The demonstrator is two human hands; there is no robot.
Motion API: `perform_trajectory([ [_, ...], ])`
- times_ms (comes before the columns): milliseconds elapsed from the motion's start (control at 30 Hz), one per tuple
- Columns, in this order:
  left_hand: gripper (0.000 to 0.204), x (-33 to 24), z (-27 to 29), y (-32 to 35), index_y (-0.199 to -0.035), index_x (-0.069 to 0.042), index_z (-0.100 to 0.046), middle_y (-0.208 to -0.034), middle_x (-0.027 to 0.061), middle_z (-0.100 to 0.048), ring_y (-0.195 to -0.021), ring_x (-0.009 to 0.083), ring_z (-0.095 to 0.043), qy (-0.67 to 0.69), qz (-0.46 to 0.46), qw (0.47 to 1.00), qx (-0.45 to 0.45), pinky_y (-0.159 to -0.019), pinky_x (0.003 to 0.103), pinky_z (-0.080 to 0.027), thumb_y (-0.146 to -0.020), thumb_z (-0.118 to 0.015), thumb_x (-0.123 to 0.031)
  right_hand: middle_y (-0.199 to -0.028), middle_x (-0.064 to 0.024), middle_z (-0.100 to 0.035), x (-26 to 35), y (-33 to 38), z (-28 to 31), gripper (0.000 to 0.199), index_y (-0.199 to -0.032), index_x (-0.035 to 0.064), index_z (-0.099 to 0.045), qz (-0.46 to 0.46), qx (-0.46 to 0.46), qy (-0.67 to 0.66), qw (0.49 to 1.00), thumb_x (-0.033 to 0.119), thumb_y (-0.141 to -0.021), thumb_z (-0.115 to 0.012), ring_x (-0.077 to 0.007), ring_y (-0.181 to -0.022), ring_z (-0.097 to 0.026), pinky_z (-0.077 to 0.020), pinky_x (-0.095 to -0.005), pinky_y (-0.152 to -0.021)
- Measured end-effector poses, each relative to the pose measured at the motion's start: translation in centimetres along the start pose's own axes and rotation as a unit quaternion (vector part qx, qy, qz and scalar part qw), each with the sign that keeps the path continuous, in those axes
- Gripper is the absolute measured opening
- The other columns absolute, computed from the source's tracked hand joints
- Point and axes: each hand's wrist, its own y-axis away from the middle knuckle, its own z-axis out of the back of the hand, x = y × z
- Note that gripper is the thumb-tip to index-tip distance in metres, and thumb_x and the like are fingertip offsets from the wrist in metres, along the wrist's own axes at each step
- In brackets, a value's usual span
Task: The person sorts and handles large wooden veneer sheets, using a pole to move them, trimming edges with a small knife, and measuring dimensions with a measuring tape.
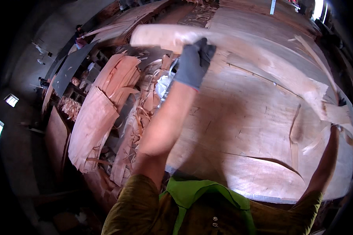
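- Left hands [195, 58] in grey knit glove, closed on long pale veneer strip [239, 49], gripping near its 11 o'clock end; strip lifted off the surface, likely to keep the thin sheet from snagging or tearing.
- Right hands [335, 117] at 3 o'clock, mostly hidden behind the strip's ragged far end; seem to pinch it there, but grip cannot be told for sure.
- Strip spans from 11 to 3 o'clock, bowed, blurred, papery thin, splintered edges, curling offshoots at the right end.
- Large veneer sheet [247, 129] flat on the table under both arms; reddish-brown, fine grain, long curved crack towards 5 o'clock, smaller splits near the middle.
- Stacked veneer sheets [96, 125] at 9 o'clock, drooping over a support, frayed ends.
- Loose veneer scraps [143, 113] between stack and table, curly, tangled.
- Shiny plastic wrap [163, 84] just below the left glove.
- Another person [80, 37] far off at 10 o'clock.
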Motion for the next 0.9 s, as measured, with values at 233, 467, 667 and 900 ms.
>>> perform_trajectory([
  [233,0.013,12.2,11.5,0.1,-0.094,0.000,-0.058,-0.083,0.0074,-0.059,-0.076,0.0215,-0.060,0.070,0.065,0.987,-0.132,-0.083,0.039,-0.053,-0.086,-0.048,0.000,-0.078,-0.0066,-0.059,0.8,3.6,-15.5,0.033,-0.114,0.0034,-0.057,0.050,0.133,-0.025,0.990,0.016,-0.085,-0.048,-0.0175,-0.065,-0.054,-0.0413,-0.0322,-0.056],
  [467,0.010,17.7,19.9,2.4,-0.092,-0.001,-0.059,-0.089,0.0075,-0.061,-0.081,0.0195,-0.061,0.040,0.110,0.976,-0.182,-0.079,0.033,-0.053,-0.084,-0.053,-0.002,-0.063,-0.0018,-0.056,20.2,17.9,-22.8,0.032,-0.112,0.0009,-0.058,-0.003,0.297,-0.747,0.596,0.014,-0.086,-0.046,-0.0115,-0.050,-0.048,-0.0397,-0.0276,-0.045],
  [667,0.009,17.4,27.1,5.4,-0.088,-0.006,-0.061,-0.086,0.0039,-0.062,-0.079,0.0157,-0.061,-0.264,0.049,0.959,-0.087,-0.069,0.027,-0.053,-0.079,-0.061,-0.005,-0.074,-0.0028,-0.058,20.0,20.0,-19.4,0.041,-0.118,0.0096,-0.049,-0.198,0.074,-0.857,0.470,0.038,-0.090,-0.039,-0.0108,-0.043,-0.038,-0.0339,-0.0233,-0.041],
  [900,0.008,16.6,27.3,8.6,-0.084,-0.010,-0.060,-0.086,0.0032,-0.061,-0.080,0.0159,-0.061,-0.069,0.197,0.963,-0.170,-0.071,0.027,-0.053,-0.078,-0.062,-0.005,-0.047,0.0035,-0.042,8.8,19.6,-17.6,0.040,-0.066,0.0147,-0.052,-0.377,-0.060,-0.821,0.426,0.049,-0.083,-0.042,-0.0131,-0.039,-0.038,-0.0301,-0.0262,-0.038],
])
